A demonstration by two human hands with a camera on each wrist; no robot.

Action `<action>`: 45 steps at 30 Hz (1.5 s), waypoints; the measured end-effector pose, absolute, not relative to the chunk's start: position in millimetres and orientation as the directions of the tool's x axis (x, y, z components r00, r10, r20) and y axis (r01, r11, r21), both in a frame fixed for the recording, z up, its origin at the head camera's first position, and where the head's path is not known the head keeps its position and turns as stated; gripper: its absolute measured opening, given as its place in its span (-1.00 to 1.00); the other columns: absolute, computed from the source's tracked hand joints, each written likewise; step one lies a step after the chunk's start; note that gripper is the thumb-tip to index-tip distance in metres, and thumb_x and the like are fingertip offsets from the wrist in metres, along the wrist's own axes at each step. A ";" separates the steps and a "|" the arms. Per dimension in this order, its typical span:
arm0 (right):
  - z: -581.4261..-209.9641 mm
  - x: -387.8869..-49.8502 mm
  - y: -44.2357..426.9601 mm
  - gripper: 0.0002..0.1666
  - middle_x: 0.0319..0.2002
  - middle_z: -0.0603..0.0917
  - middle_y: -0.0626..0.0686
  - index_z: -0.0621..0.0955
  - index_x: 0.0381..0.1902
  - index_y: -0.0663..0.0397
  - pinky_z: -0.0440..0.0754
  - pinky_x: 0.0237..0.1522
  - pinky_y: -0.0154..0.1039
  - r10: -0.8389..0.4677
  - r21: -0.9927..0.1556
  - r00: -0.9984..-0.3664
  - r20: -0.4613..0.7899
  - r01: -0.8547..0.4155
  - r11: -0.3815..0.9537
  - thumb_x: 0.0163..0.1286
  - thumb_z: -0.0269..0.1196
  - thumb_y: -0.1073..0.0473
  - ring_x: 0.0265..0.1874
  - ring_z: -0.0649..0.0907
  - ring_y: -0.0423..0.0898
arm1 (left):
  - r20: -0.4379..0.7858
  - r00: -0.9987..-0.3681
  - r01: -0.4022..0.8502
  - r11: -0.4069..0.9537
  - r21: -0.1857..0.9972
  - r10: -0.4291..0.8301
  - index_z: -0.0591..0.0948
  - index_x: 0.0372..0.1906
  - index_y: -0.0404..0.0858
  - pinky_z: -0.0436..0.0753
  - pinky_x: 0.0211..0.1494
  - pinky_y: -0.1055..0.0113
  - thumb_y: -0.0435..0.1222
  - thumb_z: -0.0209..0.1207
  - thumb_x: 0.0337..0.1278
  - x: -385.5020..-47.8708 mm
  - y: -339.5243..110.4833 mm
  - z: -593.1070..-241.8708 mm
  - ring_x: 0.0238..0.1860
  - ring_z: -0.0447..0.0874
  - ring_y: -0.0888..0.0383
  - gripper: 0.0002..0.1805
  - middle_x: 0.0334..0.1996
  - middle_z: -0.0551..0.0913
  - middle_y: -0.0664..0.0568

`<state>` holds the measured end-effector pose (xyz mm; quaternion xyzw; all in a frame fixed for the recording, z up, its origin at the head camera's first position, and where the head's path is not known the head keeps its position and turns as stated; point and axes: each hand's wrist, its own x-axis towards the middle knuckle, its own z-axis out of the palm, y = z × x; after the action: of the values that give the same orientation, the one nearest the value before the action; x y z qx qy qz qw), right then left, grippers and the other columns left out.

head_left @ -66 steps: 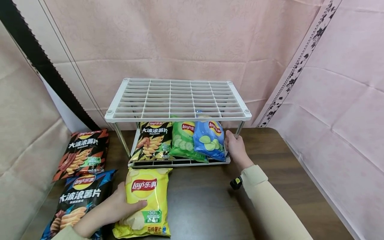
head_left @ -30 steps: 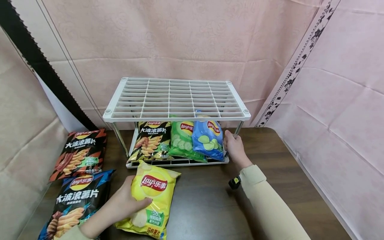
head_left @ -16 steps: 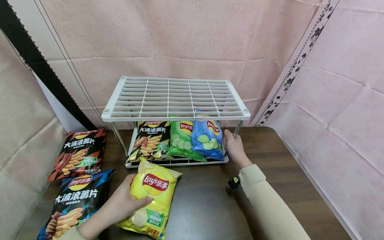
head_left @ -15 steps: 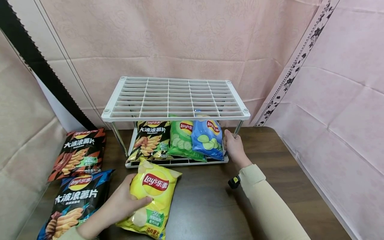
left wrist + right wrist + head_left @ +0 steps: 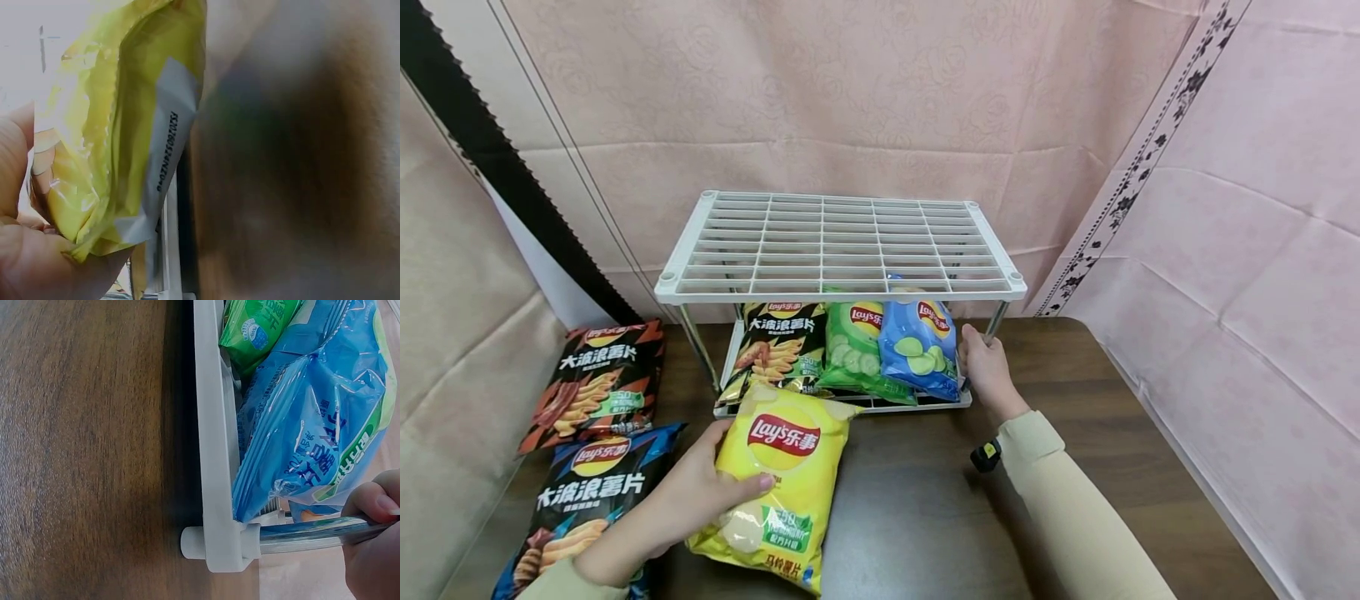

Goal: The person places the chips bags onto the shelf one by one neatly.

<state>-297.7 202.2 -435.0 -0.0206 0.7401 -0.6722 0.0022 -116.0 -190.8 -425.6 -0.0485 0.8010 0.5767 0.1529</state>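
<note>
Clearly, the left hand (image 5: 709,490) pinches a yellow chip bag (image 5: 786,467), thumb across its front, the other fingers mostly hidden, just before the white rack (image 5: 842,297). Whether the bag's bottom touches the table (image 5: 917,500) I cannot tell. The right hand (image 5: 991,373) has its fingers curled round the rack's front right metal post (image 5: 300,535), beside a blue bag (image 5: 919,348). Next to that, a green bag (image 5: 859,354) and a black-and-gold bag (image 5: 781,346) share the lower tier. Left of the rack lie a red-and-black bag (image 5: 598,385) and a blue-and-black bag (image 5: 597,483).
</note>
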 end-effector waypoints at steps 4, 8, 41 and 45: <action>-435.4 -296.6 202.9 -0.25 -0.76 0.22 -0.02 0.28 -0.71 0.11 0.19 -0.62 -0.21 -0.032 -0.996 -0.999 0.022 -0.025 0.090 0.43 -0.01 -0.37 -0.77 0.19 -0.06 | -0.279 -0.956 -0.241 0.295 0.925 0.094 0.05 0.42 -0.16 0.67 -0.24 0.13 -0.01 0.48 -0.13 -118.3 -189.3 -419.0 -0.24 0.69 -0.01 0.09 0.02 0.50 -0.22; -435.0 -296.8 203.2 -0.25 -0.76 0.22 -0.05 0.27 -0.67 0.14 0.19 -0.63 -0.24 -0.049 -0.995 -0.999 0.018 -0.023 0.097 0.43 -0.03 -0.37 -0.78 0.20 -0.10 | -0.264 -0.961 -0.235 0.257 0.937 0.087 0.01 0.43 -0.16 0.67 -0.24 0.11 -0.02 0.47 -0.12 -121.3 -189.1 -416.0 -0.23 0.69 -0.03 0.10 0.05 0.47 -0.24; -437.3 -297.4 202.0 -0.27 -0.74 0.21 0.02 0.26 -0.68 0.15 0.19 -0.64 -0.23 -0.040 -0.994 -0.997 0.065 -0.068 0.086 0.47 -0.03 -0.31 -0.77 0.20 -0.04 | 0.132 -0.983 0.083 0.328 0.941 -0.129 0.02 0.43 -0.18 0.67 -0.20 0.25 0.17 0.34 -0.02 -217.6 -175.9 -389.7 -0.07 0.59 -0.02 0.06 0.08 0.39 -0.12; -436.8 -298.2 204.0 -0.24 -0.73 0.21 0.05 0.26 -0.67 0.18 0.20 -0.63 -0.19 -0.062 -0.993 -0.995 0.075 -0.080 0.084 0.46 -0.04 -0.33 -0.76 0.20 0.00 | 0.134 -0.983 0.084 0.348 0.934 -0.122 0.07 0.41 -0.20 0.65 -0.21 0.27 0.16 0.33 -0.01 -227.2 -177.9 -384.7 -0.08 0.57 -0.01 0.03 0.07 0.40 -0.12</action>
<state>-298.2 204.0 -436.8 -0.0479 0.7362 -0.6750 -0.0067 -227.2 -177.9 -384.7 -0.0118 0.8159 0.5710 -0.0903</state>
